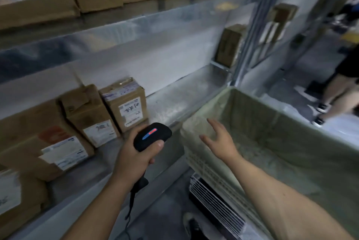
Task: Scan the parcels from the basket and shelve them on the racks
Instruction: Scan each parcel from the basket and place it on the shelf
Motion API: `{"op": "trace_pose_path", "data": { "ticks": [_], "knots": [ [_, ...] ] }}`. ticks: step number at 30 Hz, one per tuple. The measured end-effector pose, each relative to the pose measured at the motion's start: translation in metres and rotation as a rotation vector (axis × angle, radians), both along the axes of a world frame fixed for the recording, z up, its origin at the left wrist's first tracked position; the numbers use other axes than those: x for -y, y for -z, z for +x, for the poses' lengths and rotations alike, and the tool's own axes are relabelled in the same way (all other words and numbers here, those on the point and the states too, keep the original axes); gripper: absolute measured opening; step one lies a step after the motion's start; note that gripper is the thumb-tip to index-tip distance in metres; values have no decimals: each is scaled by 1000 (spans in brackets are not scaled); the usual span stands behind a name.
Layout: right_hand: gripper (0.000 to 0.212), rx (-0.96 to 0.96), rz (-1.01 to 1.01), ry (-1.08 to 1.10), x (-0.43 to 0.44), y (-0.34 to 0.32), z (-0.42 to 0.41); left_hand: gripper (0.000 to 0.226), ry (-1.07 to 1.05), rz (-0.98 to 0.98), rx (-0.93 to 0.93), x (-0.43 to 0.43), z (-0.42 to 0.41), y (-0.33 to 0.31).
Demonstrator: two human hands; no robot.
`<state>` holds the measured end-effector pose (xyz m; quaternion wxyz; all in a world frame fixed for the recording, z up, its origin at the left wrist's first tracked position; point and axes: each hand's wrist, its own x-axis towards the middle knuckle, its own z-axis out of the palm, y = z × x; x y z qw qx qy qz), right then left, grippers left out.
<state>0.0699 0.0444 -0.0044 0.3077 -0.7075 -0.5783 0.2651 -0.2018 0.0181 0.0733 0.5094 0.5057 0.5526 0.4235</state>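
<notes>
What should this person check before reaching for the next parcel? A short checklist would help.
1. The left hand grips the scanner: ok.
2. The scanner light is lit: ok.
3. The right hand is free, with fingers spread over the basket: ok.
4. A parcel is ready in the basket: not ok, none shows in the visible part.
5. The shelf has bare space to the right of the boxes: ok.
</notes>
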Motion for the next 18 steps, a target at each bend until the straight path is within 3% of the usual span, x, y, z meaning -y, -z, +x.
{"op": "trace_pose_path", "data": {
  "ticks": [7,12,18],
  "knots": [
    [68,-20,-104,181,51,23,50,47,176,-20,-39,-3,49,16],
    [69,-58,-160,300,72,36,90,63,258,-35,-71,-20,92,20],
    [68,-85,-246,361,80,57,136,50,353,-28,-133,-41,151,30]
  ]
}}
